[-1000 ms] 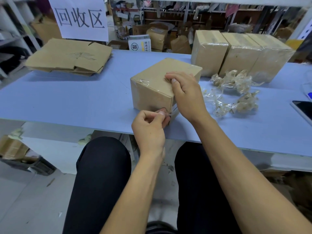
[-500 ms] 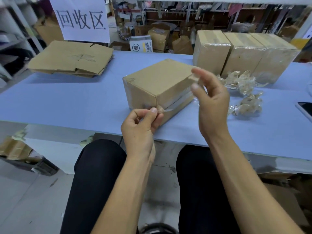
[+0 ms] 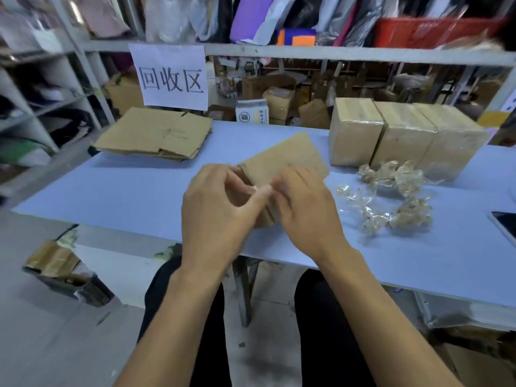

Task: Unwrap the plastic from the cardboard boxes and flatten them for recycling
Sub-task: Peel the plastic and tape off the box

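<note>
Both your left hand and right hand pinch plastic at the box, which runs toward the table's far-right corner.

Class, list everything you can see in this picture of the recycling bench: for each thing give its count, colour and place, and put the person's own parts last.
Box: one, brown, mid table, behind both hands.
Wrapped boxes: three, brown under clear plastic, in a row, far right of table.
Flat cardboard: one stack, brown, far left of table.
Plastic wads: a few, clear, right of the hands.
Sign: one, white with black characters, hung on the shelf rail.
Phone: one, dark, right table edge.
Table: one, pale blue.
Crate: one, red, top shelf.
Left hand: fingers curled, pinching at the box's near side.
Right hand: blurred, at the box.
</note>
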